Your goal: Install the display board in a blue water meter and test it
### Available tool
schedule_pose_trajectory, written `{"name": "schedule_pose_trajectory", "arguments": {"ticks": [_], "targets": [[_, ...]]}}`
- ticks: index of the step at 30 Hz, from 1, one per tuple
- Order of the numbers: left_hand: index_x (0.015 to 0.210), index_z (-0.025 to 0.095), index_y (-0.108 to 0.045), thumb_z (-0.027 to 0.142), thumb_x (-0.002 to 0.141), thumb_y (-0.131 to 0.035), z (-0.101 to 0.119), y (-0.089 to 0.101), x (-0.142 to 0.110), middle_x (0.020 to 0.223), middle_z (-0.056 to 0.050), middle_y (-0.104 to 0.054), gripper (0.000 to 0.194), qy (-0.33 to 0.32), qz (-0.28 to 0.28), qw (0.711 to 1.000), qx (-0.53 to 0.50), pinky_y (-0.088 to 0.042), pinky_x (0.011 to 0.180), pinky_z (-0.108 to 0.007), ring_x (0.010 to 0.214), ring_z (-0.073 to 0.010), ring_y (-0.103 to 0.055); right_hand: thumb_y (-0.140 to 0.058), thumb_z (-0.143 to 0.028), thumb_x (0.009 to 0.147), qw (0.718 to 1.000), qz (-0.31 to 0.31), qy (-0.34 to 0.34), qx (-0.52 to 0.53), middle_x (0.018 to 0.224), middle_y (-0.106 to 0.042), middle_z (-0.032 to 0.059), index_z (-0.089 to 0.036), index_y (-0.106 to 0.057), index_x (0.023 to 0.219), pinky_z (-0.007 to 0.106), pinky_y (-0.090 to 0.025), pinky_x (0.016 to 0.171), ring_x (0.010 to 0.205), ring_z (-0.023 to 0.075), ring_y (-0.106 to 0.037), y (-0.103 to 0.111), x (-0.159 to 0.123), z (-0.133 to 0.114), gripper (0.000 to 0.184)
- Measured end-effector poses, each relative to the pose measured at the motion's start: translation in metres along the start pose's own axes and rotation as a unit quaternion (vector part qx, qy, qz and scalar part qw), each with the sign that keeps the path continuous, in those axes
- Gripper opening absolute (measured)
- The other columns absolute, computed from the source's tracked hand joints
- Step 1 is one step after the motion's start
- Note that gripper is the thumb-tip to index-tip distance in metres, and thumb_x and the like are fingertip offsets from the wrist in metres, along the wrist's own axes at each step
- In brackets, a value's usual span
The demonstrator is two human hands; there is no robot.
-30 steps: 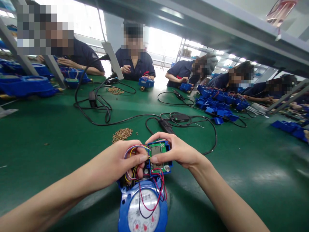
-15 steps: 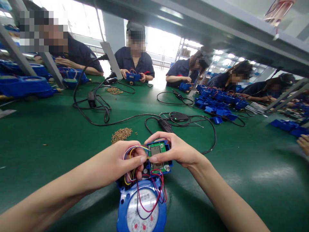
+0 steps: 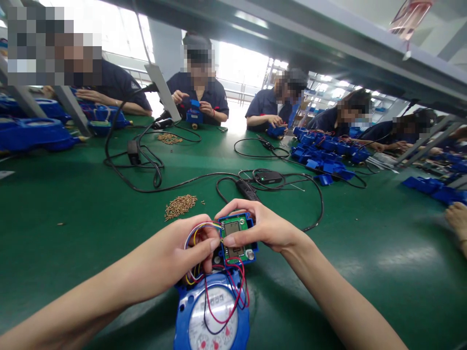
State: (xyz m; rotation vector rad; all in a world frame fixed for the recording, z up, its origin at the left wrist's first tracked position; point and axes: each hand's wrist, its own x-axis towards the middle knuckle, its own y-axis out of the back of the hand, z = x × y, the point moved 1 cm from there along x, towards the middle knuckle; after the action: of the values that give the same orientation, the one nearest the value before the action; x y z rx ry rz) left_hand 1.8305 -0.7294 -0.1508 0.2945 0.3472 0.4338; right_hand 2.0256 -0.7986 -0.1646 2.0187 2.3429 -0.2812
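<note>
Low in the middle stands a blue water meter (image 3: 182, 323) with a round white dial (image 3: 215, 311). Above the dial, my right hand (image 3: 272, 226) grips a small blue housing with a green circuit board (image 3: 241, 238) in it, thumb across the board's face. My left hand (image 3: 189, 245) pinches thin coloured wires (image 3: 187, 239) at the board's left edge; its fingertips almost meet my right thumb. The exact wire between them is hard to see. Red and black wires (image 3: 247, 287) loop from the board's lower edge over the dial.
Beyond my hands lie a pile of small brass screws (image 3: 180, 206), a black corded tool (image 3: 247, 189) and a black box with a green light (image 3: 268, 177). Blue meter parts (image 3: 324, 153) are heaped at right. Co-workers sit opposite; another person's hand (image 3: 456, 218) shows at right.
The view has shifted slightly, so most things sit a little further left. My hands keep almost the same hold. The co-worker opposite has raised one hand off a blue unit, which is now turned.
</note>
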Motion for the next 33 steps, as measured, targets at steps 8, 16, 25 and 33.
{"name": "schedule_pose_trajectory", "arguments": {"ticks": [8,16,25,33], "targets": [[0.082,0.021,-0.058,0.039,0.088,-0.060,0.0004,0.0002,0.0015,0.069,0.003,-0.069,0.020,0.003,0.009,1.000,0.000,-0.045,0.051,-0.022,0.056,-0.0134,-0.057,-0.094,-0.028,0.061,0.999,-0.011,0.005,-0.037,0.092,-0.072,0.0008,-0.018,-0.069,0.106,0.023,-0.053,0.075,0.079,0.0100,-0.065,0.0026,-0.0015,-0.0019,0.052],[0.085,0.021,-0.062,0.040,0.088,-0.060,-0.0034,-0.0014,-0.0015,0.071,0.002,-0.070,0.019,-0.004,0.008,1.000,0.001,-0.045,0.055,-0.023,0.060,-0.0143,-0.058,-0.093,-0.030,0.063,0.997,-0.030,0.014,-0.070,0.093,-0.071,0.0011,-0.017,-0.068,0.107,0.025,-0.052,0.077,0.079,0.0113,-0.064,0.0053,-0.0040,-0.0045,0.052],[0.086,0.021,-0.064,0.045,0.088,-0.060,-0.0022,-0.0071,-0.0028,0.071,0.001,-0.068,0.025,-0.007,0.032,0.999,0.013,-0.044,0.058,-0.025,0.066,-0.0173,-0.060,-0.092,-0.030,0.062,0.992,-0.043,0.035,-0.109,0.092,-0.069,0.0007,-0.017,-0.066,0.106,0.023,-0.051,0.073,0.079,0.0109,-0.063,0.0060,-0.0047,-0.0061,0.052],[0.086,0.021,-0.064,0.046,0.086,-0.063,-0.0040,-0.0061,-0.0006,0.072,0.001,-0.069,0.025,0.005,0.010,1.000,-0.016,-0.045,0.054,-0.022,0.064,-0.0158,-0.060,-0.092,-0.026,0.062,0.994,-0.041,0.034,-0.091,0.091,-0.069,-0.0003,-0.017,-0.067,0.106,0.023,-0.051,0.073,0.076,0.0105,-0.063,0.0056,-0.0050,-0.0052,0.051]]}}
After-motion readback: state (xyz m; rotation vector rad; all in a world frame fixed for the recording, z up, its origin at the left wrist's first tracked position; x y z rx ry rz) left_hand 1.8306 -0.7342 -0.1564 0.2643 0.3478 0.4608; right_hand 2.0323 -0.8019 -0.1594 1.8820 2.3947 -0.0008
